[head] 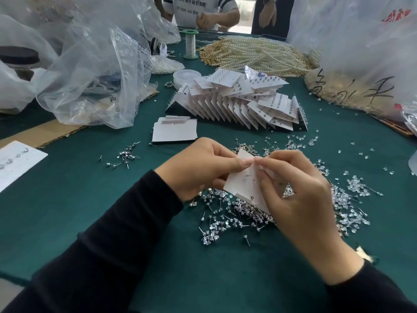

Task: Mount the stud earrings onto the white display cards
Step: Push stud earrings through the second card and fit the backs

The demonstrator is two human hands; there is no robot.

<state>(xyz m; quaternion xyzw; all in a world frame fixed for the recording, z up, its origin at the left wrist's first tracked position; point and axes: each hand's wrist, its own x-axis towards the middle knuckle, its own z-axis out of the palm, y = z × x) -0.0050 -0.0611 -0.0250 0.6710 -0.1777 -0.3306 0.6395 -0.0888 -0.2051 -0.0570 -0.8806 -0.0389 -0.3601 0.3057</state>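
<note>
My left hand [198, 166] grips the left edge of a white display card [243, 181] held tilted above the green table. My right hand [291, 184] pinches at the card's upper edge with thumb and forefinger; whatever sits between those fingertips is too small to tell. One stud pokes through the card near its lower edge, and a faint post shows near its middle. Loose stud earrings [225, 213] and clear backs [352, 199] lie scattered under and around both hands. A small stack of blank cards [174, 132] lies just beyond my left hand.
A fanned pile of filled cards [237, 98] stands behind the blank stack. Pearl strands [259, 55], a green thread spool [190, 45] and crumpled plastic bags [90, 71] crowd the back and left. Another person's hands [207, 19] work at the far edge. A card with studs [15, 159] lies at left.
</note>
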